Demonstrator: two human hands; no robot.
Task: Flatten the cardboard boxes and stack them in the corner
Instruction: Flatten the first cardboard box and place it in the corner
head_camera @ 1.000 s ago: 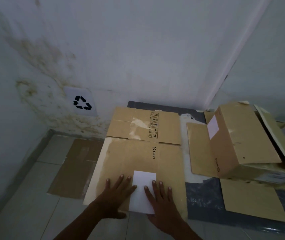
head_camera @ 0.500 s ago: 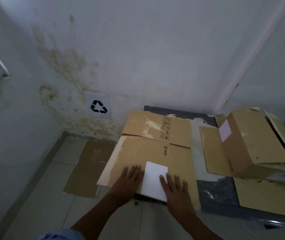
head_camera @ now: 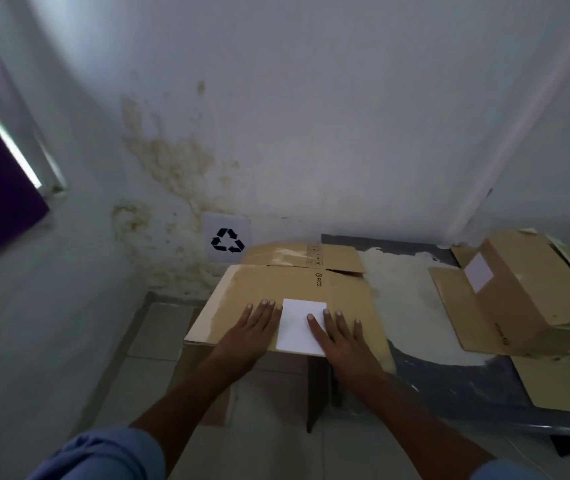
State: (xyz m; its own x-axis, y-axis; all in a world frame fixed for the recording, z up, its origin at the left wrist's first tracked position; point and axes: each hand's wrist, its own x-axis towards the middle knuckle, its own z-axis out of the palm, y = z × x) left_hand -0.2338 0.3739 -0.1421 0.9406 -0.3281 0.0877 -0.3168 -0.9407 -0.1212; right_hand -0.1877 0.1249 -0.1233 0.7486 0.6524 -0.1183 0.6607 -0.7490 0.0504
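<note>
Both palms lie open, grasping nothing: left hand (head_camera: 254, 329) and right hand (head_camera: 340, 336) press the flattened box (head_camera: 297, 289) onto the corner stack. Next, probably, the unfolded box (head_camera: 526, 289) at right needs collapsing.

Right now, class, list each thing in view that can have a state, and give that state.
Flattened box: lying flat, pressed under both hands.
Left hand: open, palm down on the cardboard.
Right hand: open, palm down, fingers on the white label.
Second box: not flattened, flaps open.
</note>
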